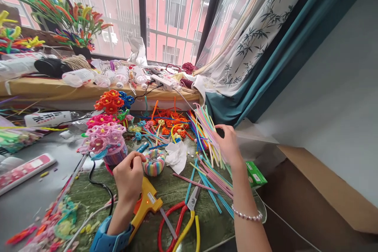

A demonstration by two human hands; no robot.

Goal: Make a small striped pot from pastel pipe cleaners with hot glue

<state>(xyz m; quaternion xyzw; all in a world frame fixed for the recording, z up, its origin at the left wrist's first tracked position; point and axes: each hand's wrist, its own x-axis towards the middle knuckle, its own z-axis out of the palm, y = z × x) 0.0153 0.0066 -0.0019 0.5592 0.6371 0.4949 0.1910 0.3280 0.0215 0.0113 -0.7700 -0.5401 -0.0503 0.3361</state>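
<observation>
My left hand (130,173) is closed, its curled fingers at the left rim of a small round pot (154,163) wrapped in pastel-striped pipe cleaners. Whether anything is inside those fingers is hidden. At the right, my right hand (228,145) has its thumb and forefinger on a standing bundle of pastel pipe cleaners (206,126); the other fingers are partly hidden. A yellow glue gun (147,201) lies beside my left wrist, its small light lit. Scissors (189,208) with red and yellow handles lie open between my arms. Crumpled white tissue (176,155) sits right of the pot.
Loose pink and blue pipe cleaners (211,185) lie near my right forearm, beside a green box (255,174). A pot of pipe-cleaner flowers (113,145) stands at left. Plastic bottles (78,77) crowd the windowsill. An open cardboard box (321,185) is at lower right.
</observation>
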